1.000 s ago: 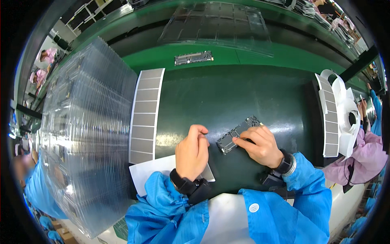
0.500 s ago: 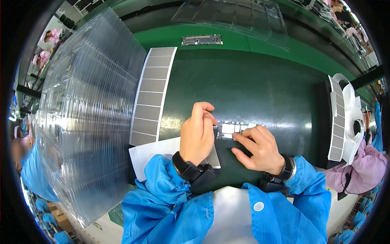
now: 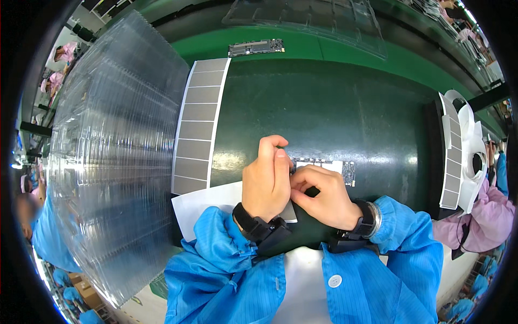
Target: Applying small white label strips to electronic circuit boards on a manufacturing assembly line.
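A narrow circuit board (image 3: 348,171) with white labels or shields on it lies on the dark green mat before me, partly covered by my hands. My left hand (image 3: 267,181) is at the board's left end, its fingers curled and its thumb hidden. Close against it, my right hand (image 3: 325,198) reaches over the board's near edge with thumb and fingers drawn into a pinch. Whatever either hand holds is too small or hidden to make out. Under my left wrist lies a white sheet (image 3: 208,201) with a grey patch at its right end.
A strip of grey rectangular labels (image 3: 197,129) lies left of the mat, beside a tall stack of clear plastic trays (image 3: 118,151). Another circuit board (image 3: 256,47) is at the far edge, near a clear tray (image 3: 307,19). More grey labels (image 3: 452,154) and white backing curls (image 3: 470,162) stand at right.
My right hand has moved left from the middle of the board to its left end, its fingers closing into a pinch. The left hand has barely moved. The view has shifted slightly.
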### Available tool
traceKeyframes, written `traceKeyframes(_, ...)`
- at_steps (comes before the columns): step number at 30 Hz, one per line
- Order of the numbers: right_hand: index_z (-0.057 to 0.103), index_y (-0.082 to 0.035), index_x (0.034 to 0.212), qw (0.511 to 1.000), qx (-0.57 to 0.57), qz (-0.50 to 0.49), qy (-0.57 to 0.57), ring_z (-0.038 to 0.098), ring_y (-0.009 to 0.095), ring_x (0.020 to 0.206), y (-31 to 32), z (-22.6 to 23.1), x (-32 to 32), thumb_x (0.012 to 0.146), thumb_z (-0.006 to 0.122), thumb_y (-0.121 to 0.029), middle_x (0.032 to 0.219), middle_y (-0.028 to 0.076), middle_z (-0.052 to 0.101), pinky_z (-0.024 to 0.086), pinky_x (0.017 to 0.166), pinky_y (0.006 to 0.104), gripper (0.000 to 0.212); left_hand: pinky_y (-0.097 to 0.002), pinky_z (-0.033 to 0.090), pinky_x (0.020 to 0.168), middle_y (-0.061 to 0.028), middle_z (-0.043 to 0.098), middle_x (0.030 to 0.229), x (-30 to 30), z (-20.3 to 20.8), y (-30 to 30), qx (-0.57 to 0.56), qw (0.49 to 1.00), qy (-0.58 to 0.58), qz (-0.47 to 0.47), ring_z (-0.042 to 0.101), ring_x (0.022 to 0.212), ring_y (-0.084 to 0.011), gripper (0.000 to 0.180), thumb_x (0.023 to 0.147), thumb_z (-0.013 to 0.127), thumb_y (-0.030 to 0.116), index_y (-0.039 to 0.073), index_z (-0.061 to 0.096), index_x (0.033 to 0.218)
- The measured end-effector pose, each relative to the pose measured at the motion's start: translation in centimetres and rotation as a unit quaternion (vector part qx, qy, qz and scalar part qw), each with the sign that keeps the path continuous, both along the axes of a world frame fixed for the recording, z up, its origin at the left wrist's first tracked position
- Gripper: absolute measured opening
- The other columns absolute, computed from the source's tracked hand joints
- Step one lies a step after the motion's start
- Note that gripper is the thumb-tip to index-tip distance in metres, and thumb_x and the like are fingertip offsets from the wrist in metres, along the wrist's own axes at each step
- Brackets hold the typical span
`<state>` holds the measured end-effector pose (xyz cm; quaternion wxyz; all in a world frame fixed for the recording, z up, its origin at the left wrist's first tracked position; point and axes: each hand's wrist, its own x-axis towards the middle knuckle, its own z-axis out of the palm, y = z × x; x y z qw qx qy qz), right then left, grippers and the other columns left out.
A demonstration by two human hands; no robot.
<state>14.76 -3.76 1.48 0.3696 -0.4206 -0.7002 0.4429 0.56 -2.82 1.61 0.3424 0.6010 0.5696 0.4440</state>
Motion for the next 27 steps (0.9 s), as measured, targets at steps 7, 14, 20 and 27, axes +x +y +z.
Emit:
traceKeyframes(7,0.064,0.002,0.086,1.0,0.016,0.011,-0.024,0.067,0.02,0.072,-0.1,-0.5,0.4,0.078,0.068,0.001,0.081,0.011,0.064,0.054,0.064,0.0294,0.009,-0.0303,0.043,0.054,-0.009,0.064,0.072,0.1,0.1,-0.2,0.001,1.0,0.016,-0.003,0.057,0.058,-0.0163,0.022,0.099,0.037,0.015,0.003,0.052,0.111)
traceKeyframes(14,0.063,0.001,0.089,0.993,-0.068,0.075,0.064,0.066,0.016,0.073,0.1,-0.4,2.3,0.079,0.067,0.003,0.084,0.009,0.064,0.054,0.066,0.0273,0.011,-0.032,0.04,0.046,-0.0061,0.053,0.053,0.1,-0.5,0.2,-0.018,0.999,0.049,0.004,0.053,0.045,-0.0187,0.018,0.098,0.044,0.016,0.006,0.055,0.108)
traceKeyframes(20,0.054,0.001,0.093,0.945,-0.183,-0.006,0.271,0.063,0.014,0.079,-0.6,-1.1,6.7,0.087,0.06,0.005,0.088,0.01,0.063,0.052,0.07,0.0264,0.01,-0.0354,0.04,0.045,-0.0074,0.051,0.051,0.0,-0.5,0.8,-0.008,0.98,0.198,-0.013,0.054,0.044,-0.0212,0.012,0.089,0.061,0.019,0.01,0.062,0.097)
traceKeyframes(27,0.053,0.003,0.094,0.939,-0.134,-0.182,0.26,0.067,0.017,0.084,-0.5,-1.8,7.3,0.09,0.059,0.003,0.091,0.011,0.064,0.056,0.076,0.0278,0.007,-0.0356,0.039,0.045,-0.0063,0.051,0.05,-0.2,-0.2,0.1,-0.045,0.973,0.212,-0.076,0.053,0.043,-0.0221,0.013,0.086,0.064,0.016,0.01,0.064,0.098)
